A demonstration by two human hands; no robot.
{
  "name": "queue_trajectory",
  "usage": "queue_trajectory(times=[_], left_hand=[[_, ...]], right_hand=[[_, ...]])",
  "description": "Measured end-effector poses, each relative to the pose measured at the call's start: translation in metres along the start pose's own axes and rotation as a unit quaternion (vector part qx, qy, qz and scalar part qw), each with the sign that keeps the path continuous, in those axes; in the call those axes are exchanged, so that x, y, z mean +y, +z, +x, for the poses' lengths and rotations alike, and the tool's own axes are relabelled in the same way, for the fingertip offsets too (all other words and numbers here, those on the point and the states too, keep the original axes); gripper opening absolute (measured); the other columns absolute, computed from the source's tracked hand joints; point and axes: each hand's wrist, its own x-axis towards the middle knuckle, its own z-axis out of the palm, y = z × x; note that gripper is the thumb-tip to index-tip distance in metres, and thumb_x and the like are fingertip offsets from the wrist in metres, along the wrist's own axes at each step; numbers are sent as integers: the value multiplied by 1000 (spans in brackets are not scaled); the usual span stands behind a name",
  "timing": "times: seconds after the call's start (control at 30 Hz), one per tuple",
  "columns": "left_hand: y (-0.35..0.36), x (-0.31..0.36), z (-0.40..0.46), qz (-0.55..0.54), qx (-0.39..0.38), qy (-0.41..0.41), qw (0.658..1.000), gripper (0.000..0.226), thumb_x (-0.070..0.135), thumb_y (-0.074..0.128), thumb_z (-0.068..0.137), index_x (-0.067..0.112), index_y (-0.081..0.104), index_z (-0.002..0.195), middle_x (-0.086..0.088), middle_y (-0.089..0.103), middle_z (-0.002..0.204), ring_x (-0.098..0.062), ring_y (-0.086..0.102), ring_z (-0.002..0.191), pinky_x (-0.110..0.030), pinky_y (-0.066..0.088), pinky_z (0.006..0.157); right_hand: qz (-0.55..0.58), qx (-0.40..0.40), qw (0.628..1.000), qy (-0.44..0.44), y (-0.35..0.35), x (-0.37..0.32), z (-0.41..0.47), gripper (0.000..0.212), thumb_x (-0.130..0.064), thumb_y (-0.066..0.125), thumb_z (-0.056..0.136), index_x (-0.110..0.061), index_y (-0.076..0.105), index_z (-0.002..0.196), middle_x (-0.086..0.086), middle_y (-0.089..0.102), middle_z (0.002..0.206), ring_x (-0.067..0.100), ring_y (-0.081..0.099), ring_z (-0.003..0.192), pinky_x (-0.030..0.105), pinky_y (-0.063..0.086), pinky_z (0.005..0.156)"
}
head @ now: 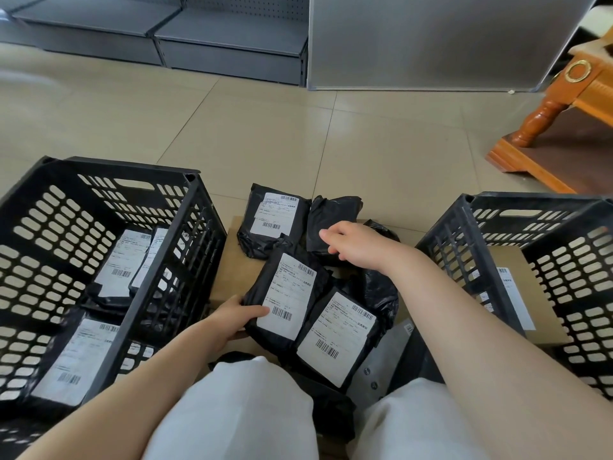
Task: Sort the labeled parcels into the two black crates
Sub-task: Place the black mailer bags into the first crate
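midway, we see several parcels in the left crate [185,234], fewer in the right crate [441,247]. our left hand [232,318] holds a labeled parcel [287,297]; our right hand [351,240], fingers loose, touches an unlabeled-side bag [326,217]; others remain.

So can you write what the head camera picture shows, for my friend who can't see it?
A person's left hand grips a black labeled parcel while the right hand rests on a label-less black parcel in a floor pile. Black crates stand either side: the left crate holds similar parcels, the right crate a brown box.

floor: beige tiles [272,127] | back: grey metal shelving [229,44] | right: carved wooden furniture [564,104]
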Motion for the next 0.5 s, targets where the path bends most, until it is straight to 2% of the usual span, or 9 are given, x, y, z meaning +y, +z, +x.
queue_trajectory(times=[0.07,0.17,0.27,0.33,0.37,0.4,0.43,0.47,0.5], left_hand=[[1,1,-2,-27,12,12,999,47,23,74,86,16,53,128,-4,67,116,-22,66,102,-28,55,69],[0,3,-8,-75,29,26,996,43,25,69,90,15,51,129,-6,67,117,-23,66,102,-29,56,70],[-3,4,-11,-124,32,46,991,39,23,65,93,13,52,128,-9,67,118,-26,66,103,-34,57,78],[-3,5,-16,-161,21,60,985,33,22,62,95,15,54,126,-7,69,117,-25,66,104,-33,56,77],[-3,5,-18,-178,13,67,982,32,21,61,95,16,55,126,-7,69,118,-25,67,105,-34,55,79],[-4,6,-19,-194,3,73,978,31,21,60,96,18,56,127,-6,70,118,-24,67,106,-35,55,81],[-4,8,-21,-208,-7,79,975,32,21,59,96,19,57,127,-5,71,118,-24,67,108,-37,55,84],[-5,10,-22,-223,-17,85,971,32,21,58,96,20,57,128,-4,71,119,-24,66,110,-38,55,86],[-5,12,-22,-238,-27,90,967,33,21,57,96,20,58,130,-3,71,119,-24,65,112,-40,55,88]], right_hand=[[-3,0,1000,0,1,1,-1,58,-50,38,102,0,55,128,21,62,125,37,60,112,48,43,104],[-14,-4,1000,-6,3,1,-2,59,-47,38,103,7,56,114,25,63,115,41,59,110,44,44,98],[-19,-13,1000,2,3,-2,-4,61,-45,38,104,6,49,135,24,49,143,41,46,132,51,37,110],[-15,-13,1000,5,6,-2,-3,61,-46,40,103,5,50,135,23,51,141,40,48,130,51,37,110],[-14,-15,1000,12,7,-2,-1,59,-46,41,103,5,54,130,22,59,133,38,54,123,49,40,106],[-13,-17,1000,15,10,-1,1,57,-47,42,102,5,60,117,18,66,114,34,61,107,45,44,98],[-12,-18,1000,22,11,-1,4,52,-47,44,101,2,61,97,10,63,91,25,59,87,40,47,85],[-8,-18,999,32,13,-2,5,45,-47,46,100,-7,54,81,2,52,78,20,51,74,35,44,71],[3,-20,999,46,15,-2,5,39,-48,48,99,-15,48,78,-3,47,76,16,48,70,30,42,65]])
